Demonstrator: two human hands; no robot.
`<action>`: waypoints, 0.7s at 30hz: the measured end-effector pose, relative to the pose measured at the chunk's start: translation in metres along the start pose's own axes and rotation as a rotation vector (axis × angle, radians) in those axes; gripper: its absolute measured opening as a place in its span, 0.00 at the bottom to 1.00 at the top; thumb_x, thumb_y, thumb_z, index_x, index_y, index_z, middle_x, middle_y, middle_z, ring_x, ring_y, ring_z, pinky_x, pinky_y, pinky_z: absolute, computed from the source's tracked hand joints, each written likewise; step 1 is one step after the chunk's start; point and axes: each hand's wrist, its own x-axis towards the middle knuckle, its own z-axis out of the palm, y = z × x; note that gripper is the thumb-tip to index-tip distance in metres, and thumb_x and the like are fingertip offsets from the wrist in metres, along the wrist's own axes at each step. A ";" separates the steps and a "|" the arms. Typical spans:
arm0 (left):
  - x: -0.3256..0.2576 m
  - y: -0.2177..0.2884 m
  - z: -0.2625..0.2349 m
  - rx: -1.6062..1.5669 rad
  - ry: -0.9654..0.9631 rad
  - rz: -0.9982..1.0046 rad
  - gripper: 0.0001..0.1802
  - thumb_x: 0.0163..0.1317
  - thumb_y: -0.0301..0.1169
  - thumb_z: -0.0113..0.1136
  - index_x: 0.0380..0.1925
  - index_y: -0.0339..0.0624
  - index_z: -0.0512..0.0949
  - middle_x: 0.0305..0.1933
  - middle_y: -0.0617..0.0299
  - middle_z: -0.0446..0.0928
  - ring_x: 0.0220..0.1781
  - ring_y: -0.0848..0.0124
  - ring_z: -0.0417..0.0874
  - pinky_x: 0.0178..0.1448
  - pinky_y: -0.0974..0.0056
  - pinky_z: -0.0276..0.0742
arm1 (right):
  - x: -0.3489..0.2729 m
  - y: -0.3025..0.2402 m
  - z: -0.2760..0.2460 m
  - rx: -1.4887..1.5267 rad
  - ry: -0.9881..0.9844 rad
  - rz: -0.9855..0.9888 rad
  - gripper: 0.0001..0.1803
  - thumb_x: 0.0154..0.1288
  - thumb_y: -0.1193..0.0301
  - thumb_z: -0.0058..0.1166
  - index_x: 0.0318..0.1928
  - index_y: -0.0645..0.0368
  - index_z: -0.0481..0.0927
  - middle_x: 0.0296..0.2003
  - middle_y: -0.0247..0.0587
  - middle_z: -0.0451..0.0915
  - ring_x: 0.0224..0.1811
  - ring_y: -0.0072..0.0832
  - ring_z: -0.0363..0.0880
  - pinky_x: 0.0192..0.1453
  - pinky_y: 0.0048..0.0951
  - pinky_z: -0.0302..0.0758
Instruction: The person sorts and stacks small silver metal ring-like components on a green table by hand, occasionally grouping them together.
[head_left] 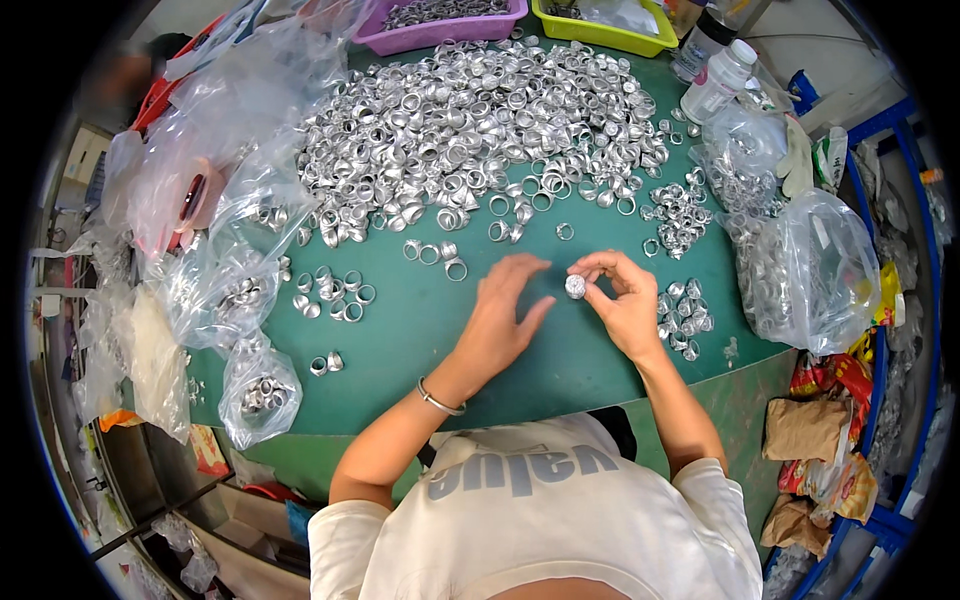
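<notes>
A white-shirted worker's right hand pinches a small metal cap at its rim; the left hand rests open beside it. Light, stiff and likely slippery, it suits fingertip grips. Beyond lies the heap.

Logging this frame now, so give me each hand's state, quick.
Left hand: open, holding nothing, fingers spread over the green table.
Right hand: closed in a fingertip grip on a small silver cap.
</notes>
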 end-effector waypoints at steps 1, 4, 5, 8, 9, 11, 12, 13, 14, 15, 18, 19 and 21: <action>0.000 0.005 -0.002 -0.126 -0.040 -0.028 0.23 0.52 0.23 0.65 0.50 0.40 0.74 0.51 0.57 0.73 0.49 0.62 0.75 0.51 0.62 0.70 | -0.001 0.000 0.002 -0.021 -0.007 -0.046 0.14 0.53 0.90 0.52 0.41 0.66 0.78 0.37 0.41 0.81 0.37 0.23 0.77 0.45 0.24 0.75; -0.002 0.006 0.003 -0.289 -0.086 -0.089 0.22 0.52 0.23 0.66 0.48 0.38 0.75 0.47 0.58 0.76 0.43 0.67 0.77 0.46 0.65 0.72 | -0.005 0.004 0.010 -0.060 -0.023 -0.136 0.14 0.49 0.89 0.56 0.37 0.63 0.79 0.35 0.40 0.80 0.35 0.27 0.78 0.42 0.25 0.75; -0.004 0.004 0.004 -0.307 -0.088 -0.106 0.21 0.52 0.23 0.67 0.48 0.37 0.76 0.45 0.59 0.76 0.41 0.69 0.78 0.44 0.66 0.73 | -0.003 0.000 0.011 -0.105 -0.054 -0.143 0.13 0.49 0.89 0.57 0.36 0.63 0.78 0.35 0.40 0.79 0.35 0.27 0.77 0.42 0.26 0.75; -0.016 -0.002 -0.001 -0.256 -0.047 -0.202 0.17 0.53 0.21 0.64 0.45 0.36 0.77 0.43 0.60 0.77 0.42 0.73 0.78 0.42 0.69 0.73 | 0.007 -0.008 0.003 -0.203 -0.187 -0.101 0.10 0.49 0.87 0.59 0.33 0.64 0.77 0.37 0.40 0.77 0.37 0.28 0.76 0.41 0.26 0.74; -0.021 -0.006 -0.003 -0.266 -0.021 -0.228 0.17 0.54 0.20 0.64 0.45 0.35 0.77 0.43 0.61 0.78 0.42 0.73 0.77 0.42 0.70 0.73 | 0.014 -0.002 -0.004 -0.244 -0.212 -0.147 0.11 0.50 0.86 0.59 0.35 0.63 0.78 0.40 0.41 0.76 0.36 0.27 0.76 0.39 0.26 0.74; -0.032 -0.017 -0.005 -0.288 0.029 -0.282 0.16 0.55 0.20 0.62 0.45 0.34 0.76 0.42 0.61 0.78 0.42 0.75 0.77 0.41 0.71 0.73 | 0.024 -0.002 -0.007 -0.360 -0.125 -0.062 0.11 0.52 0.83 0.59 0.37 0.62 0.78 0.43 0.41 0.75 0.42 0.31 0.76 0.44 0.29 0.74; -0.035 -0.020 -0.006 -0.291 0.018 -0.320 0.16 0.56 0.19 0.62 0.45 0.33 0.76 0.43 0.61 0.78 0.43 0.75 0.78 0.42 0.71 0.73 | 0.027 -0.001 0.000 -0.427 -0.128 -0.102 0.10 0.52 0.82 0.59 0.37 0.63 0.78 0.42 0.41 0.76 0.42 0.32 0.76 0.45 0.30 0.74; -0.037 -0.021 -0.007 -0.294 0.007 -0.357 0.15 0.56 0.19 0.61 0.45 0.33 0.75 0.43 0.61 0.78 0.44 0.75 0.78 0.43 0.72 0.74 | 0.031 0.001 0.014 -0.495 -0.131 -0.142 0.09 0.53 0.81 0.60 0.37 0.64 0.78 0.41 0.41 0.76 0.42 0.33 0.75 0.45 0.31 0.73; -0.039 -0.022 -0.008 -0.296 -0.002 -0.394 0.15 0.57 0.19 0.61 0.45 0.32 0.75 0.43 0.61 0.78 0.45 0.75 0.78 0.44 0.73 0.74 | 0.033 0.005 0.024 -0.562 -0.134 -0.184 0.09 0.53 0.80 0.60 0.36 0.65 0.78 0.40 0.40 0.77 0.43 0.34 0.75 0.46 0.33 0.73; -0.040 -0.022 -0.008 -0.336 0.016 -0.402 0.15 0.57 0.19 0.60 0.46 0.32 0.74 0.43 0.61 0.78 0.46 0.74 0.79 0.45 0.72 0.74 | 0.035 0.010 0.029 -0.630 -0.191 -0.201 0.10 0.53 0.79 0.60 0.37 0.65 0.78 0.40 0.40 0.76 0.44 0.35 0.74 0.47 0.34 0.73; -0.042 -0.020 -0.006 -0.503 0.073 -0.443 0.15 0.58 0.17 0.59 0.46 0.31 0.73 0.44 0.60 0.77 0.49 0.73 0.79 0.49 0.71 0.76 | 0.038 0.024 0.039 -0.789 -0.238 -0.310 0.10 0.55 0.77 0.61 0.39 0.64 0.78 0.35 0.38 0.77 0.40 0.30 0.75 0.42 0.30 0.73; -0.042 -0.020 -0.007 -0.590 0.088 -0.465 0.15 0.58 0.16 0.58 0.46 0.31 0.72 0.44 0.59 0.77 0.50 0.72 0.79 0.50 0.71 0.76 | 0.037 0.024 0.036 -0.640 -0.240 -0.107 0.10 0.55 0.76 0.61 0.38 0.64 0.79 0.33 0.37 0.77 0.37 0.28 0.74 0.41 0.28 0.72; -0.043 -0.020 -0.008 -0.673 0.120 -0.479 0.16 0.58 0.15 0.58 0.47 0.31 0.72 0.45 0.59 0.77 0.51 0.72 0.79 0.51 0.71 0.77 | 0.032 0.003 0.030 -0.336 -0.241 0.295 0.09 0.57 0.73 0.62 0.36 0.65 0.79 0.29 0.35 0.77 0.30 0.24 0.72 0.38 0.25 0.70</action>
